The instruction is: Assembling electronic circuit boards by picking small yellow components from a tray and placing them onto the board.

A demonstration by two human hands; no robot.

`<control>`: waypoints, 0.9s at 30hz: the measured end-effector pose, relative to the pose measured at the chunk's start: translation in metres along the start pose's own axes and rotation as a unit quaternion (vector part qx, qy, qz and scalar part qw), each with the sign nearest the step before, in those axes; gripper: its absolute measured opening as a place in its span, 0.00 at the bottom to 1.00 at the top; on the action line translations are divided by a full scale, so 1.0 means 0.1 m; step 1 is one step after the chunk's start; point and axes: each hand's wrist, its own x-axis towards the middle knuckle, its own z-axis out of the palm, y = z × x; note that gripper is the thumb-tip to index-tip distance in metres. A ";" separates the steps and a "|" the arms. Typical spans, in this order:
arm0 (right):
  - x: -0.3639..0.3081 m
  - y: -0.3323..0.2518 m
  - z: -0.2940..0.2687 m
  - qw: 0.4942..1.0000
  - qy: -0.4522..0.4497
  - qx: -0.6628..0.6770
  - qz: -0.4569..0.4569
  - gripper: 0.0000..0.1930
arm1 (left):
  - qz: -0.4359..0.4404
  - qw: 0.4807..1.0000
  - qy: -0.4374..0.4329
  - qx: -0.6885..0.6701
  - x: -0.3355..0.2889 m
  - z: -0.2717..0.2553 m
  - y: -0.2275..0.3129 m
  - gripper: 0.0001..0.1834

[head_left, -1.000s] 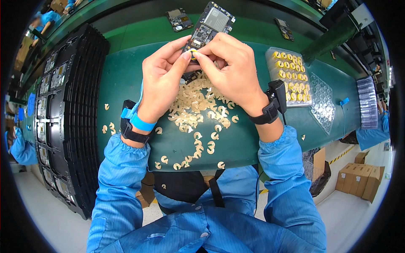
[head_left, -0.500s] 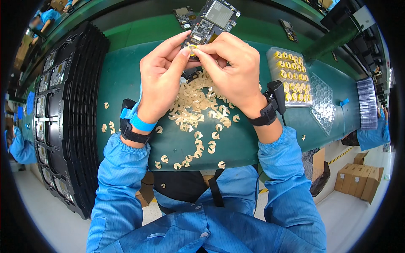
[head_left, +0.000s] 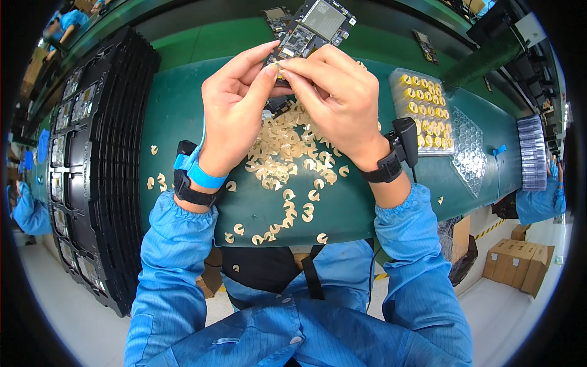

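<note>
My left hand is closed on the lower end of a black circuit board, its thumb on top and fingers underneath. The board tilts up and away, with a large silver metal shield at its far end. My right hand pinches thumb and forefinger together at the board's near end, against the left thumb tip. What lies in that pinch is mostly covered by the fingers. Below both hands, many cream C-shaped pieces lie heaped on the green mat. Part of another circuit board shows beneath my hands.
A clear tray of yellow-rimmed round cells stands at right, beside a clear blister tray. Stacked black trays rise at left. Further right stand stacked clear trays. More boards lie at the back.
The board has shifted slightly to the right. My right forefinger has moved over the yellow-rimmed round piece that showed between the fingertips, so it is now largely covered.
</note>
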 end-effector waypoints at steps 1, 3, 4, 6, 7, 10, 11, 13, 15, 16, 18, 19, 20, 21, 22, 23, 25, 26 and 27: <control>0.00 0.01 0.00 1.000 -0.009 -0.007 -0.012 0.07 | 0.001 1.000 0.002 0.005 0.00 0.00 0.00 0.19; 0.00 0.02 0.00 1.000 -0.011 -0.004 -0.013 0.07 | 0.000 1.000 0.004 0.006 0.00 0.00 -0.01 0.19; 0.00 0.02 0.00 1.000 -0.012 -0.002 -0.013 0.07 | -0.001 1.000 0.005 0.006 0.00 0.00 -0.01 0.19; 0.00 0.02 0.01 1.000 -0.014 0.003 -0.013 0.06 | -0.001 1.000 0.002 0.013 0.00 -0.02 0.00 0.19; 0.00 0.03 0.02 1.000 -0.015 0.008 -0.012 0.06 | -0.001 1.000 0.000 0.020 0.00 -0.03 0.00 0.19; 0.01 0.09 0.06 0.999 0.009 0.023 -0.037 0.10 | -0.004 1.000 -0.001 0.013 0.00 -0.03 0.00 0.19; 0.00 0.10 0.05 0.999 0.011 0.023 -0.036 0.10 | -0.004 1.000 -0.002 0.014 0.00 -0.01 0.00 0.19; 0.00 0.10 0.03 0.999 0.004 0.022 -0.035 0.10 | -0.009 1.000 0.003 0.006 0.01 -0.01 -0.01 0.19; 0.01 0.05 0.00 1.000 -0.013 0.019 -0.018 0.09 | -0.012 1.000 0.006 0.003 0.01 -0.02 -0.02 0.19; 0.01 0.03 -0.01 0.999 -0.029 0.016 -0.001 0.07 | -0.016 1.000 0.009 0.000 0.01 -0.03 -0.02 0.19; 0.03 0.03 -0.01 0.999 -0.034 0.018 0.000 0.08 | -0.018 1.000 0.009 0.001 0.01 -0.05 -0.02 0.19; 0.03 0.03 -0.01 0.999 -0.040 0.020 0.001 0.08 | -0.021 1.000 0.009 0.002 0.01 -0.05 -0.02 0.19; 0.03 0.03 -0.01 0.999 -0.040 0.020 0.001 0.08 | -0.021 1.000 0.009 0.001 0.01 -0.05 -0.03 0.19; 0.03 0.04 -0.02 0.999 -0.042 0.021 0.002 0.08 | -0.017 1.000 0.015 -0.012 0.01 -0.04 -0.04 0.19; 0.02 0.04 -0.02 0.999 -0.044 0.022 0.003 0.09 | -0.013 0.999 0.022 -0.026 0.02 -0.04 -0.05 0.18; 0.02 0.04 -0.02 0.999 -0.044 0.021 0.003 0.09 | -0.014 0.999 0.022 -0.026 0.01 -0.03 -0.05 0.18; 0.02 0.04 -0.01 0.999 -0.047 0.023 0.006 0.09 | -0.010 0.999 0.024 -0.028 0.01 -0.03 -0.04 0.18; 0.02 0.04 -0.01 0.999 -0.047 0.023 0.006 0.09 | -0.010 0.999 0.024 -0.028 0.01 -0.03 -0.04 0.18; 0.01 0.04 0.00 0.999 -0.047 0.021 0.004 0.09 | -0.009 0.999 0.024 -0.021 0.01 -0.03 -0.03 0.18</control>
